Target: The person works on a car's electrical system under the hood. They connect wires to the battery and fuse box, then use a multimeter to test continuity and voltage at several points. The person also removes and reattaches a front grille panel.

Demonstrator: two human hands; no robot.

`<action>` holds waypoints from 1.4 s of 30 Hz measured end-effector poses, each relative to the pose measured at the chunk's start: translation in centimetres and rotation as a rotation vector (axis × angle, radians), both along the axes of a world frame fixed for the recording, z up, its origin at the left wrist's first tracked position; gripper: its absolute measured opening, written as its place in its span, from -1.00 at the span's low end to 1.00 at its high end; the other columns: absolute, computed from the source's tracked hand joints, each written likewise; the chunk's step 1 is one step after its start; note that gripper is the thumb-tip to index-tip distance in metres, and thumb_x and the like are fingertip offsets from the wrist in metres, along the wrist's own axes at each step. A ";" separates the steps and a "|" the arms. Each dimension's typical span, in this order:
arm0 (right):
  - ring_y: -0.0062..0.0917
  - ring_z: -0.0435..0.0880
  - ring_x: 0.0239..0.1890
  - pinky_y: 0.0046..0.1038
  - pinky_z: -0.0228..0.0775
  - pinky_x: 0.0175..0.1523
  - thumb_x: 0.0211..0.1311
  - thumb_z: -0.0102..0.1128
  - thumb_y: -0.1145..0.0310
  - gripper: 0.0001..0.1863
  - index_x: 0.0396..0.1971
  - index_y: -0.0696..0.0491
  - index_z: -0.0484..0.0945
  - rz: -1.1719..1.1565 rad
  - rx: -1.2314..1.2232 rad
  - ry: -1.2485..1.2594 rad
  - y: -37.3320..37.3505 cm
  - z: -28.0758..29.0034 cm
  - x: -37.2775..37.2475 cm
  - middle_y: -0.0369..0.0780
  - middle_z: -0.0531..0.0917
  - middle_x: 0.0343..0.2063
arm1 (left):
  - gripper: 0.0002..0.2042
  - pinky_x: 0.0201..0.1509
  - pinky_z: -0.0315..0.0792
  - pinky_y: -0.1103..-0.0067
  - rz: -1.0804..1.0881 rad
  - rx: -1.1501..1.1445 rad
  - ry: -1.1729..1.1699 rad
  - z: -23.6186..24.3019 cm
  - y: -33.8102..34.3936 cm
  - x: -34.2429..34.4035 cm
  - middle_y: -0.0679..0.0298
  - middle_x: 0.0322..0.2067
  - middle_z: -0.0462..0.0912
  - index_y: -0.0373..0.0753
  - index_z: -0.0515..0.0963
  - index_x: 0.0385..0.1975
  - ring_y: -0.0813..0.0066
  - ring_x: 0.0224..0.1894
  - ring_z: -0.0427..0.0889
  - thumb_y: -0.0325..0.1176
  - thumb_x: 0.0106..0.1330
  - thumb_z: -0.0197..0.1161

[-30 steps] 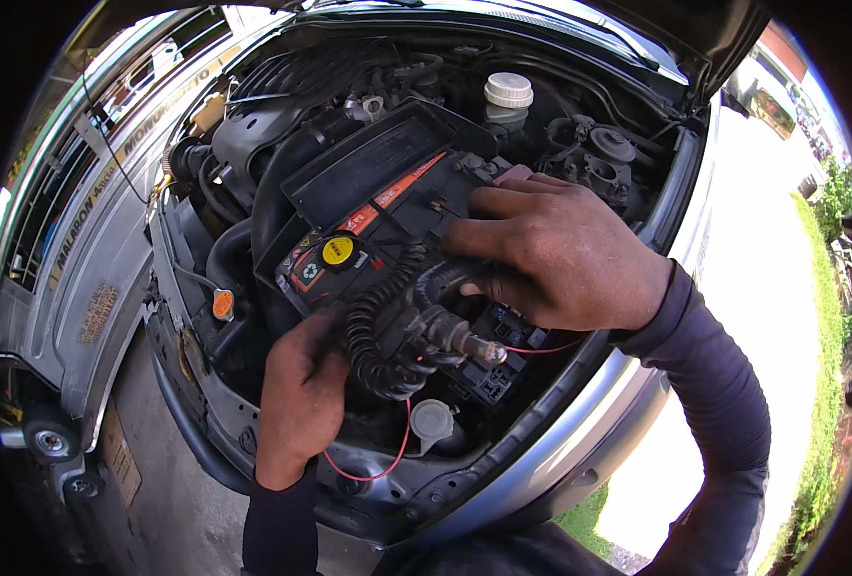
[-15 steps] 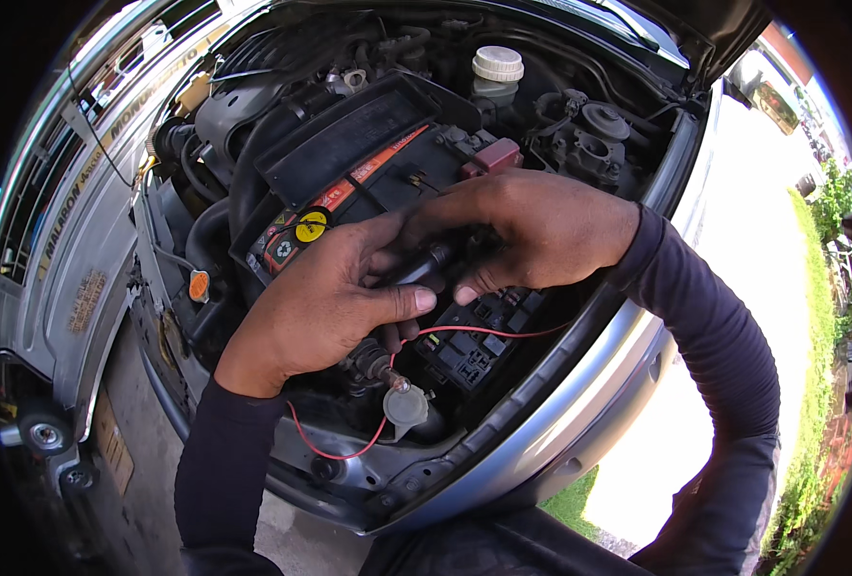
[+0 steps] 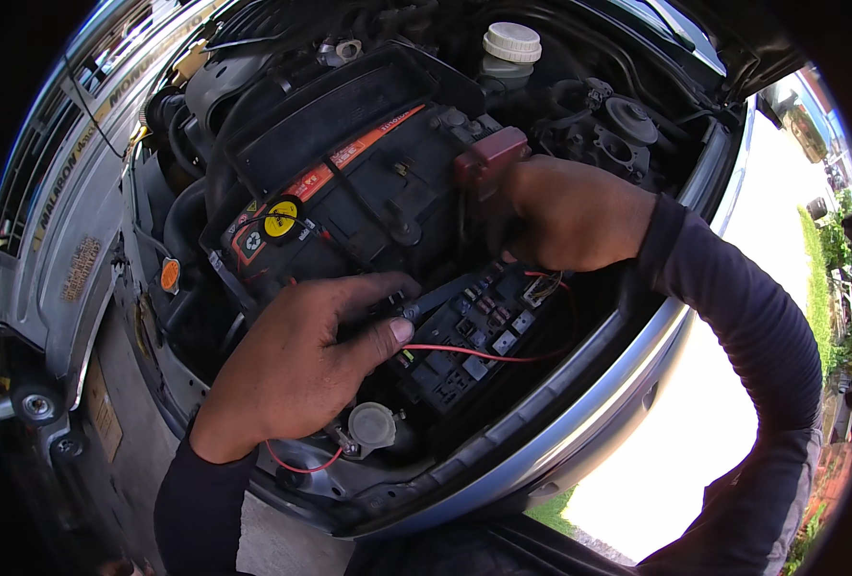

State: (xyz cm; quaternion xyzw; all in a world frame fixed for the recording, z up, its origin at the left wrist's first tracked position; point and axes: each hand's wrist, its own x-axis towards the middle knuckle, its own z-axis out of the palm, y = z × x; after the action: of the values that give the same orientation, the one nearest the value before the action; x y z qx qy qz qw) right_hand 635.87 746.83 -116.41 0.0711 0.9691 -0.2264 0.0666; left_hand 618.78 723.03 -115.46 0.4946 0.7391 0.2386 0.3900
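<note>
My left hand (image 3: 301,360) is closed on a dark cable-like piece (image 3: 412,312) with a dull metal fitting, between the battery and the fuse box (image 3: 445,379). My right hand (image 3: 575,216) is curled beside the red terminal cover (image 3: 488,149) at the battery's right end; what its fingers hold is hidden. The black battery (image 3: 368,192) has an orange label and a yellow disc (image 3: 280,221). A red wire (image 3: 474,355) loops across the fuse box and reappears below my left hand.
A white-capped reservoir (image 3: 510,43) stands at the back. An orange cap (image 3: 169,276) is at the left, a translucent cap (image 3: 371,422) at the front. The silver car body edge (image 3: 618,379) curves along the right. A silver vehicle (image 3: 61,221) stands at far left.
My hands, together over the cable half a second ago, have moved apart, the right toward the red cover. The coiled black tubing is now hidden and more of the fuse box shows.
</note>
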 end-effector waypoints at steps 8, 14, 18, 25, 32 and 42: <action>-0.15 0.76 -0.09 -0.21 0.60 0.07 0.16 0.31 0.48 -0.80 -0.22 0.13 0.76 0.042 0.022 -0.097 -1.6 -1.8 -1.8 -0.03 0.77 -0.24 | -0.65 -0.08 0.58 0.41 0.008 0.134 0.024 -0.1 -0.4 0.8 -0.15 -0.20 0.75 -0.47 0.62 0.08 0.12 -0.18 0.81 -0.32 0.45 0.29; -0.17 0.77 -0.11 -0.23 0.60 0.05 0.14 0.31 0.49 -0.80 -0.22 0.11 0.76 0.092 0.028 -0.037 -2.2 -1.7 -2.3 -0.05 0.78 -0.25 | -0.64 -0.06 0.54 0.50 0.033 0.028 0.008 -0.5 -0.3 0.8 0.11 -0.24 0.75 -0.37 0.62 0.13 0.47 -0.23 0.71 -0.28 0.45 0.31; -0.19 0.77 -0.10 -0.23 0.61 0.06 0.13 0.33 0.50 -0.79 -0.22 0.12 0.77 0.091 0.035 -0.046 -1.8 -1.6 -1.9 -0.05 0.78 -0.23 | -0.66 -0.08 0.58 0.35 0.021 0.063 0.041 -0.2 -0.5 1.0 -0.18 -0.24 0.74 -0.47 0.64 0.04 -0.02 -0.24 0.79 -0.34 0.42 0.27; -0.20 0.78 -0.10 -0.25 0.62 0.06 0.13 0.35 0.53 -0.80 -0.22 0.12 0.77 0.105 0.071 -0.024 -1.8 -1.6 -1.6 -0.06 0.79 -0.22 | -0.74 -0.14 0.56 0.39 -0.110 0.085 0.218 1.1 0.9 2.4 -0.03 -0.34 0.75 -0.39 0.67 -0.01 0.23 -0.33 0.78 -0.38 0.40 0.32; -0.19 0.78 -0.13 -0.23 0.62 0.04 0.13 0.37 0.52 -0.83 -0.25 0.13 0.76 0.075 0.082 -0.119 -2.9 -1.6 -2.7 -0.07 0.78 -0.26 | -0.75 -0.27 0.52 0.51 -0.002 0.014 0.051 -0.5 1.0 1.3 0.14 -0.41 0.73 -0.39 0.68 -0.06 0.45 -0.42 0.70 -0.34 0.43 0.34; -0.17 0.78 -0.15 -0.22 0.61 0.01 0.13 0.32 0.49 -0.87 -0.32 0.13 0.75 0.131 0.126 0.029 -0.9 -2.5 -1.0 -0.04 0.77 -0.32 | -0.70 -0.11 0.58 0.55 0.102 0.150 -0.258 -5.7 -0.3 0.8 0.20 -0.28 0.78 -0.38 0.66 0.08 0.56 -0.27 0.70 -0.41 0.42 0.35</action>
State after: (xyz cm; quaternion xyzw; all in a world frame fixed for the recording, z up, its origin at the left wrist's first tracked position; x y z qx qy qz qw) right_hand 634.85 745.95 -118.91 0.0083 0.9849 -0.1612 0.0626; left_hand 619.54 722.74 -121.13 0.4493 0.6873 0.3741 0.4310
